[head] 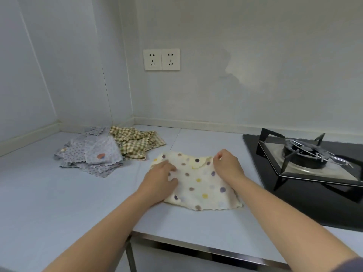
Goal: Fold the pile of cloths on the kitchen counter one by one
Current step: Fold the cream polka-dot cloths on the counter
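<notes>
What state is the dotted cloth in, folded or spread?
Mostly spread: the dotted cloth lies flat on the counter; only its far edge is turned over, where the right hand pinches it.

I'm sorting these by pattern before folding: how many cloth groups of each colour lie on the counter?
Cream polka-dot cloth: 1
Yellow-green checked cloth heap: 1
Grey-blue patterned cloth heap: 1
Total: 3 groups; the cloths inside each heap cannot be counted.
</notes>
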`<control>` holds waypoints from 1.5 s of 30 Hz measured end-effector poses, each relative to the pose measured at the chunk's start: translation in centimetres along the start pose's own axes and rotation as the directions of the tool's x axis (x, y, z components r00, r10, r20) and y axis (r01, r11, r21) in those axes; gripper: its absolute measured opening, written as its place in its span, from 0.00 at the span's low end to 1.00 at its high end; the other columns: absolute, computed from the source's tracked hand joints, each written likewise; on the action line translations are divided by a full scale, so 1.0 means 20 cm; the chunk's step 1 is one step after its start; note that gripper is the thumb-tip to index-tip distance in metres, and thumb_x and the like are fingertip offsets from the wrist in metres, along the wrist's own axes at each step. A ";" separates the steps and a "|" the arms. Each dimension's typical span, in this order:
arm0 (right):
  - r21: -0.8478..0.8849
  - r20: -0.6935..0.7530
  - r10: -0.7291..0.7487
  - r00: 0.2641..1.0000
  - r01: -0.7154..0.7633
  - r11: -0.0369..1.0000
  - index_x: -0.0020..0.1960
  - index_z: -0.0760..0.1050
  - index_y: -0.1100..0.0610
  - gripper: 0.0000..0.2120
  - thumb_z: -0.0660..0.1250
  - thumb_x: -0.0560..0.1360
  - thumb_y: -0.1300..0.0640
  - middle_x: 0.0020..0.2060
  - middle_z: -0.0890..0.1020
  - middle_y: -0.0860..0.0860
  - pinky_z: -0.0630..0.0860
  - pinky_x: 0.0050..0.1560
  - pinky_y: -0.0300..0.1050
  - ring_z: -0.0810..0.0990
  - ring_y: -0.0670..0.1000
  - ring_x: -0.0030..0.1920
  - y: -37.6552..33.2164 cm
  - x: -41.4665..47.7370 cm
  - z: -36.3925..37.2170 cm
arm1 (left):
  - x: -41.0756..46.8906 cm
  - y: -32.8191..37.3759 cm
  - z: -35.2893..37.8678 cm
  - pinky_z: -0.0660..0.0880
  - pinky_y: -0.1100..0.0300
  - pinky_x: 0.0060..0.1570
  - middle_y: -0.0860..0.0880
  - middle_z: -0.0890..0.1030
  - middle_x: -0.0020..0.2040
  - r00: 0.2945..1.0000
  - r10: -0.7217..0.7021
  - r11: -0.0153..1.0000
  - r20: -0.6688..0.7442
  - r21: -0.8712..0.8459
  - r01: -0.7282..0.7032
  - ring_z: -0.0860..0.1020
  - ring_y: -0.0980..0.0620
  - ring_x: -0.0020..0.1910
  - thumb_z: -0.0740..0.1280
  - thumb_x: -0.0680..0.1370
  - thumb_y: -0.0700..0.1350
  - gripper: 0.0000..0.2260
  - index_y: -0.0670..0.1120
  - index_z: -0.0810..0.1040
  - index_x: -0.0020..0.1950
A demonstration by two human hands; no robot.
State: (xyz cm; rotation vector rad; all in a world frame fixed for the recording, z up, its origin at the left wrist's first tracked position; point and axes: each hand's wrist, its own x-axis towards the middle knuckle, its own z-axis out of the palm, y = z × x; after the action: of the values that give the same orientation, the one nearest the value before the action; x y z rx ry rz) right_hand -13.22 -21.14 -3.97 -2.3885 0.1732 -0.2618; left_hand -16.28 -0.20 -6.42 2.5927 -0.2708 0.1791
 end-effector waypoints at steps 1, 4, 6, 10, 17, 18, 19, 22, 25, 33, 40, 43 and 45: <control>-0.095 0.010 -0.009 1.000 0.010 0.995 0.48 0.70 0.53 0.08 0.52 0.81 0.57 0.37 0.77 0.46 0.70 0.35 0.44 0.74 0.48 0.37 0.02 -0.01 0.01 | 0.00 -0.02 0.01 0.65 0.56 0.66 0.52 0.68 0.71 1.000 0.027 0.999 0.006 0.039 -0.027 0.70 0.54 0.64 0.61 0.80 0.48 0.17 0.50 0.70 0.68; -0.296 0.031 -0.051 0.998 0.058 0.953 0.51 0.69 0.53 0.08 0.52 0.81 0.56 0.36 0.78 0.47 0.68 0.32 0.43 0.75 0.50 0.36 0.06 0.00 0.03 | 0.02 -0.04 0.03 0.61 0.52 0.68 0.55 0.71 0.68 0.997 0.078 0.995 0.021 0.069 -0.079 0.69 0.54 0.64 0.61 0.80 0.49 0.16 0.52 0.71 0.67; -0.400 -0.006 -0.139 0.990 0.125 0.908 0.55 0.68 0.53 0.06 0.54 0.80 0.56 0.43 0.79 0.48 0.70 0.36 0.45 0.76 0.52 0.38 0.07 -0.01 0.04 | 0.03 -0.05 0.04 0.58 0.51 0.70 0.56 0.69 0.70 0.994 0.104 0.991 0.020 0.081 -0.106 0.69 0.55 0.65 0.61 0.80 0.49 0.16 0.53 0.71 0.67; -0.328 -0.034 -0.552 0.833 0.512 0.794 0.55 0.74 0.55 0.09 0.59 0.78 0.63 0.50 0.76 0.49 0.70 0.49 0.45 0.75 0.52 0.49 0.06 -0.02 0.06 | 0.05 -0.07 0.04 0.51 0.50 0.74 0.56 0.68 0.72 0.989 0.142 0.990 0.047 -0.005 -0.142 0.66 0.57 0.70 0.61 0.79 0.48 0.16 0.53 0.72 0.67; -0.318 0.291 -0.338 0.895 0.423 0.848 0.69 0.70 0.54 0.18 0.54 0.82 0.51 0.71 0.69 0.51 0.60 0.70 0.48 0.64 0.53 0.71 0.09 -0.02 0.12 | 0.01 -0.06 0.03 0.58 0.47 0.72 0.56 0.74 0.63 0.971 0.222 0.975 -0.084 0.012 -0.222 0.73 0.56 0.60 0.62 0.74 0.44 0.19 0.50 0.73 0.65; -0.348 0.314 -0.277 0.908 0.381 0.856 0.72 0.66 0.55 0.20 0.52 0.82 0.50 0.75 0.62 0.53 0.54 0.73 0.49 0.57 0.54 0.75 0.09 -0.01 0.12 | 0.01 -0.06 0.03 0.63 0.47 0.69 0.55 0.74 0.62 0.966 0.207 0.978 -0.153 0.017 -0.207 0.74 0.54 0.57 0.63 0.73 0.41 0.19 0.49 0.74 0.63; -0.374 0.325 -0.222 0.919 0.340 0.863 0.74 0.62 0.56 0.22 0.50 0.82 0.48 0.78 0.55 0.55 0.49 0.75 0.50 0.51 0.54 0.77 0.10 0.00 0.12 | 0.01 -0.06 0.03 0.65 0.50 0.66 0.53 0.74 0.62 0.960 0.182 0.983 -0.213 0.035 -0.179 0.74 0.52 0.55 0.63 0.71 0.37 0.19 0.48 0.75 0.61; -0.467 0.295 -0.088 0.951 0.224 0.855 0.78 0.52 0.59 0.28 0.45 0.82 0.45 0.79 0.45 0.56 0.43 0.77 0.53 0.43 0.55 0.78 0.12 0.01 0.14 | 0.00 -0.06 0.03 0.63 0.58 0.58 0.51 0.76 0.58 0.939 0.082 0.995 -0.333 0.079 -0.059 0.75 0.48 0.56 0.62 0.67 0.28 0.22 0.47 0.77 0.56; -0.527 0.270 -0.030 0.962 0.174 0.832 0.79 0.49 0.59 0.30 0.43 0.82 0.43 0.79 0.45 0.57 0.40 0.76 0.57 0.42 0.56 0.78 0.13 0.01 0.13 | -0.01 -0.06 0.01 0.65 0.53 0.62 0.55 0.78 0.43 0.922 0.095 0.995 -0.375 0.059 -0.079 0.76 0.48 0.47 0.61 0.66 0.27 0.19 0.46 0.79 0.48; -0.600 0.231 0.001 0.973 0.142 0.787 0.79 0.49 0.59 0.29 0.45 0.82 0.45 0.78 0.48 0.59 0.39 0.75 0.60 0.45 0.59 0.78 0.15 0.01 0.05 | -0.02 -0.07 0.01 0.69 0.51 0.51 0.55 0.70 0.24 0.890 0.203 0.966 -0.409 0.231 -0.114 0.65 0.56 0.23 0.50 0.71 0.46 0.14 0.48 0.72 0.32; -0.315 0.417 -0.191 0.889 0.338 0.887 0.79 0.48 0.54 0.28 0.49 0.83 0.45 0.79 0.46 0.52 0.41 0.77 0.47 0.43 0.52 0.78 0.12 -0.02 0.04 | -0.02 -0.07 0.04 0.67 0.43 0.63 0.54 0.79 0.35 0.935 0.245 0.912 -0.256 0.389 -0.132 0.78 0.51 0.37 0.46 0.74 0.53 0.21 0.48 0.78 0.42; -0.374 0.472 -0.161 0.867 0.363 0.853 0.80 0.44 0.49 0.29 0.46 0.82 0.41 0.79 0.41 0.51 0.36 0.76 0.50 0.37 0.51 0.78 0.15 0.00 0.06 | -0.01 -0.10 0.03 0.52 0.42 0.73 0.52 0.76 0.65 0.984 0.143 0.945 -0.109 0.310 -0.103 0.69 0.52 0.68 0.44 0.74 0.62 0.29 0.51 0.76 0.62; -0.304 0.426 -0.215 0.879 0.362 0.881 0.79 0.49 0.49 0.29 0.49 0.82 0.41 0.79 0.46 0.50 0.38 0.77 0.51 0.40 0.50 0.78 0.15 0.01 0.06 | -0.02 -0.09 0.02 0.60 0.50 0.71 0.55 0.73 0.66 0.958 0.275 0.951 -0.078 0.169 -0.260 0.66 0.54 0.69 0.50 0.74 0.65 0.28 0.52 0.74 0.65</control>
State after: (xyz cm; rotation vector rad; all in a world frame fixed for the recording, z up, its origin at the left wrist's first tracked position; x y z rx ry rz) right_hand -12.86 -22.65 -6.78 -2.7918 -0.3616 0.1174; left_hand -16.22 1.11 -7.65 2.6820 -0.5945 0.4434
